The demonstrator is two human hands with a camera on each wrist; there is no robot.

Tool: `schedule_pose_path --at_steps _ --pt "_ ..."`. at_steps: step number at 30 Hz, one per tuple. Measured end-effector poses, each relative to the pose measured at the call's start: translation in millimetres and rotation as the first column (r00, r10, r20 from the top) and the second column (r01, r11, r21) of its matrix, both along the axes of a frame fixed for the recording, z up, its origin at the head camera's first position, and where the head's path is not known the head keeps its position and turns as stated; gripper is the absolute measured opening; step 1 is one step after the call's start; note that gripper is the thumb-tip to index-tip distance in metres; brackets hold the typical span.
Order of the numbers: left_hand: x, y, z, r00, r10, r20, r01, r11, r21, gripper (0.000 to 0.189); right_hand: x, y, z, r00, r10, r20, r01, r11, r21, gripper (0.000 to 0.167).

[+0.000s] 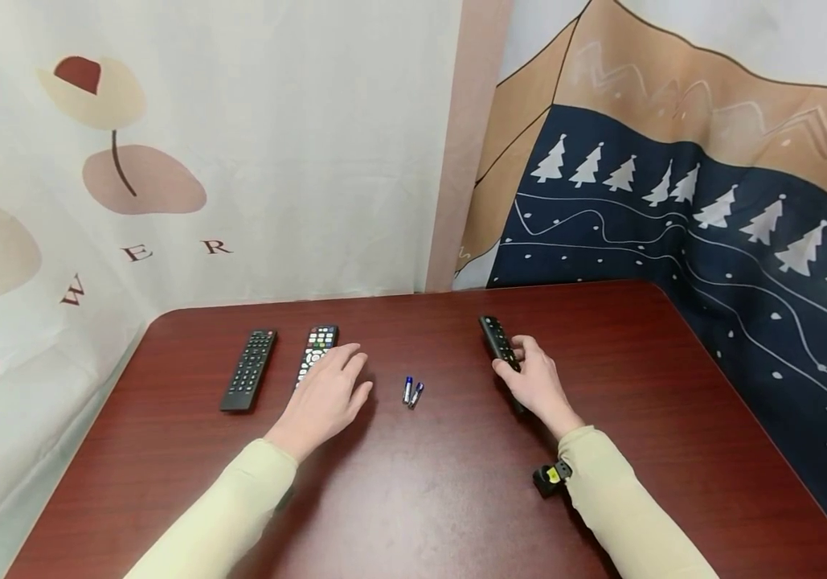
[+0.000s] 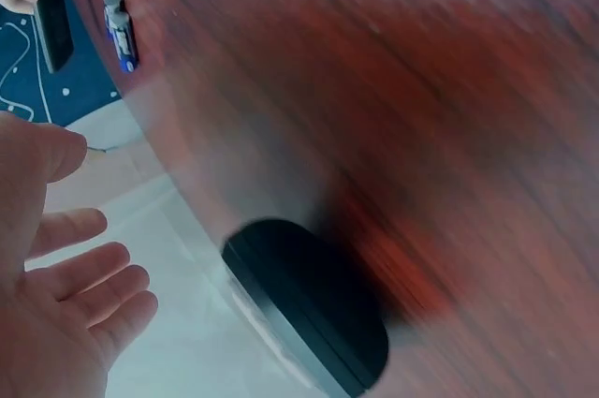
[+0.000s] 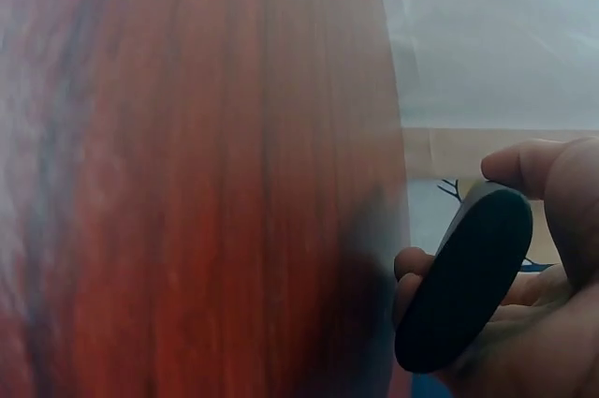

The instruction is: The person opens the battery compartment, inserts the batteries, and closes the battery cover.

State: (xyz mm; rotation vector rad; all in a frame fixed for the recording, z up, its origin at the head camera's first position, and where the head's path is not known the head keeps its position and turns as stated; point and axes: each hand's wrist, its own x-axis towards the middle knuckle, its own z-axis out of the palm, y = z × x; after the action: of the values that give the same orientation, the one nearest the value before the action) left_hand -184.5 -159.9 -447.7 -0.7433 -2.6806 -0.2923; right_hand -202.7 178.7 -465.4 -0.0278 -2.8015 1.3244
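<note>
My right hand [image 1: 538, 386] grips a black remote control [image 1: 496, 338] between thumb and fingers on the right half of the table. The right wrist view shows the end of this remote [image 3: 465, 281] tilted, with fingers on both sides. My left hand [image 1: 325, 396], its fingers loosely extended, is over the lower part of a second remote [image 1: 321, 338] with white and coloured buttons. The blunt dark end of that remote [image 2: 309, 304] appears apart from the fingers in the left wrist view. Two small blue-ended batteries [image 1: 411, 392] lie side by side between the hands.
Left of my left hand, a third black remote [image 1: 250, 371] lies on the reddish-brown table [image 1: 449, 498]. A pale printed curtain [image 1: 312, 161] hangs behind the table, and a navy one with white trees [image 1: 673, 217] lines the right side.
</note>
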Motion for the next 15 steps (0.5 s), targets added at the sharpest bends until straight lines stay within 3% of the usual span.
schedule_pose_path --at_steps 15 --pt "-6.1 -31.0 -2.8 0.994 0.106 0.036 -0.106 0.994 -0.016 0.039 -1.5 7.5 5.5 0.998 -0.045 0.044 0.038 0.989 0.146 0.062"
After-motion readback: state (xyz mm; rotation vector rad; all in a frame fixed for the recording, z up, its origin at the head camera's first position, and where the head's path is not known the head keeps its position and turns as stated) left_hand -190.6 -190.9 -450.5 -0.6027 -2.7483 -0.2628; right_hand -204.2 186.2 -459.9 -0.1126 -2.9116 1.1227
